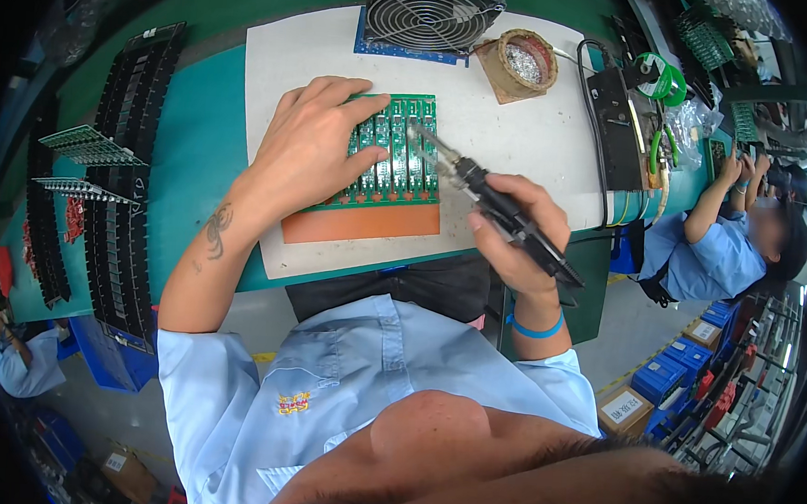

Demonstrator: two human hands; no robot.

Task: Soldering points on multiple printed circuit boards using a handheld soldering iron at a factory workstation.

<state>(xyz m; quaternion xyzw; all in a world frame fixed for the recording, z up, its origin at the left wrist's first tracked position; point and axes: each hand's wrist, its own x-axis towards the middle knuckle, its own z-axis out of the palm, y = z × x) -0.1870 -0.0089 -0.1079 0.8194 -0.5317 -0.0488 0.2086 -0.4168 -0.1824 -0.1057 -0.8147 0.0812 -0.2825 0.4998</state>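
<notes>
A green circuit board panel (394,150) with several narrow sections lies on an orange-brown plate (363,226) on the white sheet. Across the panel's left side rests my left hand (310,143), its fingers stretched to the upper edge and the thumb apart on the sections. In my right hand (532,230) is a soldering iron (497,202) with a black handle, held slantwise. Its metal tip points up and left over the panel's right half; whether it touches a section I cannot tell. My left hand covers the panel's left part.
Beyond the panel stand a black fan (429,18) and a round tub (550,74) of silvery shavings. To the right are a black box (613,126), a green solder spool (674,84) and green-handled pliers (655,149). Black racks (130,189) hold boards at left. A co-worker (713,252) sits at right.
</notes>
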